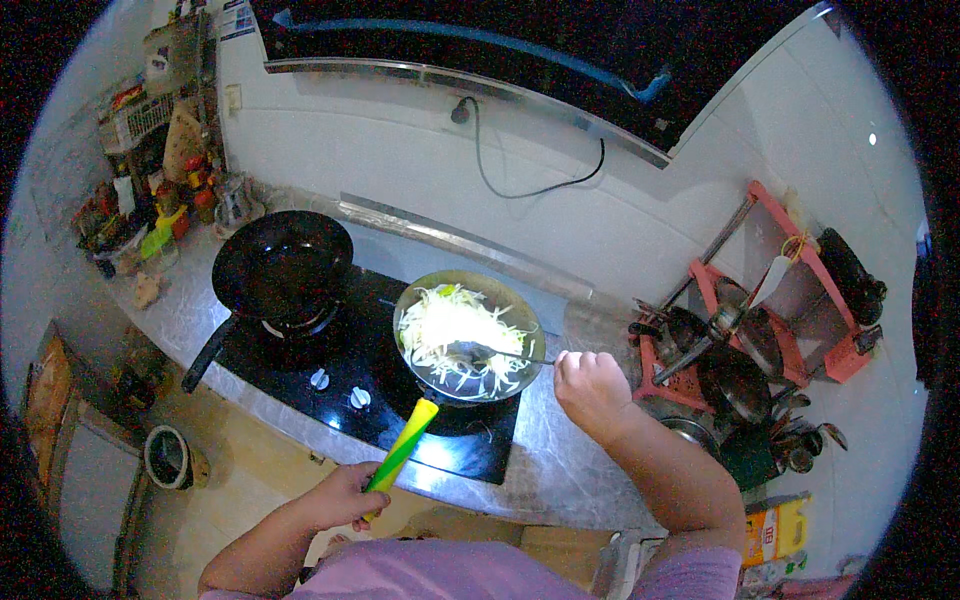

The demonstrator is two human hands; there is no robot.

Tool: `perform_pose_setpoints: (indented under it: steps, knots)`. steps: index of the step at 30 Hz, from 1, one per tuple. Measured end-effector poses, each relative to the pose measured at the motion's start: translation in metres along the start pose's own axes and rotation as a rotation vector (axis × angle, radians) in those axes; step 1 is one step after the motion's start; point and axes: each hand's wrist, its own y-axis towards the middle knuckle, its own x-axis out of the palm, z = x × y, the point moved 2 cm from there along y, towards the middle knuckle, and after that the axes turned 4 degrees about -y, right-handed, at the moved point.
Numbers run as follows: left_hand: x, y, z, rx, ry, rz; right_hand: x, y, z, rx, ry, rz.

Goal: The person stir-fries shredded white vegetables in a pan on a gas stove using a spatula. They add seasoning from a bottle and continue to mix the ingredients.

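My left hand (346,495) is closed around the yellow and green handle (403,454) of a frying pan (534,330), which is over the right side of a black glass gas hob (469,454). Pale shredded vegetable, brightly lit, lies heaped in the pan with a few green pieces. My right hand (592,386), at the pan's right side, grips the thin handle of a metal spatula (480,352). The spatula's head rests among the shreds, partly covered by them.
A dark wok (281,262) sits on the left burner, its handle pointing towards the front left. Condiment jars (180,202) crowd the left corner. At right stand a pink rack (780,202) with pans and a utensil holder (750,457). A bin (169,457) is on the floor.
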Motion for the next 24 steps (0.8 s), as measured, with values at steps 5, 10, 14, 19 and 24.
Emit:
perform_pose_setpoints:
  steps: [5, 10, 14, 19, 24]
  knots:
    - [-0.002, -0.001, -0.001, -0.005, -0.027, -0.017, -0.007, -0.018, 0.036, 0.179, 0.020, 0.010]
    - [-0.002, 0.003, -0.004, -0.011, -0.040, -0.002, -0.006, -0.013, 0.067, 0.259, -0.028, -0.065]
    - [0.000, 0.002, 0.004, -0.045, 0.024, 0.009, 0.045, 0.003, 0.061, 0.292, -0.021, -0.223]
    - [0.000, 0.001, 0.000, -0.013, -0.006, 0.020, 0.090, 0.011, 0.051, 0.377, 0.406, -0.631]
    - [-0.002, 0.006, -0.009, -0.029, 0.023, 0.008, 0.132, 0.006, 0.021, 0.501, 0.885, -0.686]
